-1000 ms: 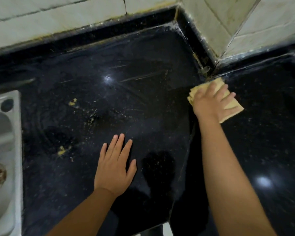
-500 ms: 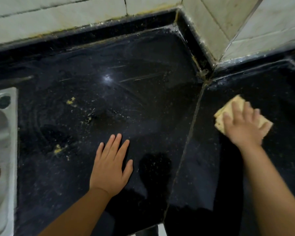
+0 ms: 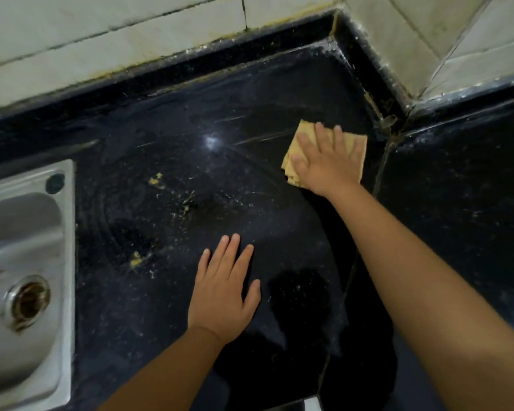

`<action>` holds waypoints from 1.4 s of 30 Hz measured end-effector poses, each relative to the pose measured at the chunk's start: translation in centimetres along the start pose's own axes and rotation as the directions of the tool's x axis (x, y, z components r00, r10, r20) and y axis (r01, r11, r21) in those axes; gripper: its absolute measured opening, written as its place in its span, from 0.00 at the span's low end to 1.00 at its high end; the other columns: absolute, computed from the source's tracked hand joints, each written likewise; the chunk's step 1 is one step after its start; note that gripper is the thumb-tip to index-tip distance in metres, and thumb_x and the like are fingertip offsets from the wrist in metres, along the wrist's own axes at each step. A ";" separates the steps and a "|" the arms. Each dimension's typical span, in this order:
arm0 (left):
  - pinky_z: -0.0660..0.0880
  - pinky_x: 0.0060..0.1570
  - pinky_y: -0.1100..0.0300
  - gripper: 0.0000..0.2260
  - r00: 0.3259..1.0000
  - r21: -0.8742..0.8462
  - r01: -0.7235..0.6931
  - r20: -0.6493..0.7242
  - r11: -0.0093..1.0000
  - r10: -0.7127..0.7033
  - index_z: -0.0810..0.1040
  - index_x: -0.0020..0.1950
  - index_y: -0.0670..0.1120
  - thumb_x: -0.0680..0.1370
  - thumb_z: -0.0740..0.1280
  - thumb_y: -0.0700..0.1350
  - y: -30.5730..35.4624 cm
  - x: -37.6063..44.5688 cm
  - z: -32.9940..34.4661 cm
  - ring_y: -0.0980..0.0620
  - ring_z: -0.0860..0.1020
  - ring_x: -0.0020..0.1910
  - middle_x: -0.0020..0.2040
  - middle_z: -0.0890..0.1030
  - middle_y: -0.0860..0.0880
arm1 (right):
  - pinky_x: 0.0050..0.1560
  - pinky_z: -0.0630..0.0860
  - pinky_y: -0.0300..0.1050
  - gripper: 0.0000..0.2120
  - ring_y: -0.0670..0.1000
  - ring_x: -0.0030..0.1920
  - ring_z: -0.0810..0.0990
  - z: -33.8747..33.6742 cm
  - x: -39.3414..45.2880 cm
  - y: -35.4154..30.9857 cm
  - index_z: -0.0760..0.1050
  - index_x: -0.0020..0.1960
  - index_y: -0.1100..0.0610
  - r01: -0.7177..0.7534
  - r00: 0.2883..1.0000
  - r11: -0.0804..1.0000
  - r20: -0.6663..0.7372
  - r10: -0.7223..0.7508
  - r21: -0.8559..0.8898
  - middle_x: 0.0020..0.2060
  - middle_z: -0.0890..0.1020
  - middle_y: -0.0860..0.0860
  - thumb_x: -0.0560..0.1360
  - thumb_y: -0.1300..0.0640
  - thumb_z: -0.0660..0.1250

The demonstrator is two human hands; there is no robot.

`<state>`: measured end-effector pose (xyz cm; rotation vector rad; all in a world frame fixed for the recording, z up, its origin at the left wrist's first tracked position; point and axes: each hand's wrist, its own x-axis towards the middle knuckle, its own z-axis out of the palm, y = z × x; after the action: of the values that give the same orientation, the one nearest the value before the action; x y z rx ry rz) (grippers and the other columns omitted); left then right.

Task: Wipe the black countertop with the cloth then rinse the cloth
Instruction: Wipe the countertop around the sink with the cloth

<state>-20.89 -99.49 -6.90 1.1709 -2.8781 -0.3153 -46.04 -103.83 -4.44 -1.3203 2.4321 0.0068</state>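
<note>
Fingers of the right hand (image 3: pixel 328 161) are lying spread and flat on the yellow cloth (image 3: pixel 297 152), so the grip is a wide, pressing one, not a pinch, and it is pinning the folded cloth against the black table (image 3: pixel 279 221) near the back corner, just left of the seam (image 3: pixel 379 179) between the two slabs. The left hand (image 3: pixel 224 289) is resting flat on the table nearer the front edge, fingers straight, holding nothing and seemingly bracing the body.

Wiping looks to be the step in hand, and it seems well short of finished: yellow crumbs (image 3: pixel 155 180) and a second yellow smear (image 3: pixel 136 259) are sitting on the table between the cloth and the steel sink (image 3: pixel 27 232), with pale specks scattered around them. The next move is probably calling for a sweep leftward across that dirty patch, keeping flat pressure so the cloth is not bunching. The braced left hand is lying close to that path and may need lifting. Grime along the tiled wall (image 3: pixel 131 40) joint may resist a light pass. Rinsing is not yet begun.
</note>
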 end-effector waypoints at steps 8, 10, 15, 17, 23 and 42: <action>0.53 0.67 0.51 0.21 0.998 0.030 -0.029 -0.049 0.999 0.030 0.64 0.66 0.46 0.81 0.43 0.54 -0.2 0.0 0.3 0.47 0.62 0.67 0.65 0.74 0.41 | 0.71 0.39 0.64 0.25 0.56 0.76 0.39 2.6 -4.1 -4.1 0.44 0.75 0.44 0.313 0.950 0.940 0.056 -0.308 -0.136 0.76 0.41 0.48 0.79 0.43 0.42; 0.52 0.67 0.51 0.21 0.996 0.023 -0.031 -0.078 0.999 0.032 0.65 0.66 0.46 0.81 0.43 0.55 -0.3 0.0 0.4 0.47 0.62 0.67 0.65 0.74 0.41 | 0.70 0.50 0.66 0.28 0.58 0.75 0.54 4.0 -7.8 -2.9 0.57 0.74 0.45 0.427 0.903 0.878 0.043 -0.428 -0.215 0.76 0.55 0.51 0.76 0.41 0.39; 0.57 0.64 0.49 0.25 0.997 0.035 -0.009 -0.073 0.999 0.012 0.72 0.64 0.44 0.81 0.42 0.54 -0.1 -0.1 0.2 0.46 0.64 0.66 0.63 0.76 0.41 | 0.63 0.52 0.56 0.32 0.53 0.71 0.61 4.2 -12.1 3.7 0.62 0.71 0.45 0.308 0.951 0.929 0.062 -0.302 -0.204 0.69 0.70 0.50 0.77 0.38 0.30; 0.56 0.64 0.50 0.22 0.997 0.055 -0.009 -0.077 0.998 0.014 0.77 0.62 0.44 0.79 0.50 0.52 0.0 -0.1 0.3 0.47 0.64 0.65 0.63 0.77 0.42 | 0.68 0.41 0.54 0.39 0.49 0.75 0.45 3.2 -11.2 5.0 0.43 0.73 0.39 0.220 0.975 0.959 0.030 -0.218 -0.177 0.74 0.45 0.42 0.66 0.31 0.19; 0.61 0.64 0.50 0.22 0.998 0.014 -0.031 -0.059 0.999 0.031 0.79 0.59 0.46 0.73 0.54 0.54 -0.2 -0.1 0.1 0.46 0.74 0.63 0.61 0.78 0.45 | 0.72 0.36 0.60 0.24 0.52 0.75 0.37 0.6 -4.1 0.6 0.43 0.75 0.43 -0.097 0.995 0.995 -0.001 0.097 -0.018 0.76 0.40 0.46 0.80 0.43 0.42; 0.59 0.67 0.42 0.34 0.909 -0.110 0.408 -0.040 0.906 -0.414 0.63 0.72 0.41 0.74 0.41 0.57 -21.4 -3.1 -6.6 0.48 0.54 0.72 0.73 0.60 0.45 | 0.67 0.50 0.53 0.22 0.57 0.71 0.62 3.8 -9.2 -8.3 0.58 0.72 0.45 0.156 0.987 0.962 0.001 -0.160 -0.225 0.72 0.66 0.52 0.81 0.44 0.38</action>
<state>-3.37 -113.48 -4.35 1.7293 -2.5042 -0.4139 -33.63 -100.38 -3.63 -1.6154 2.3882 0.2357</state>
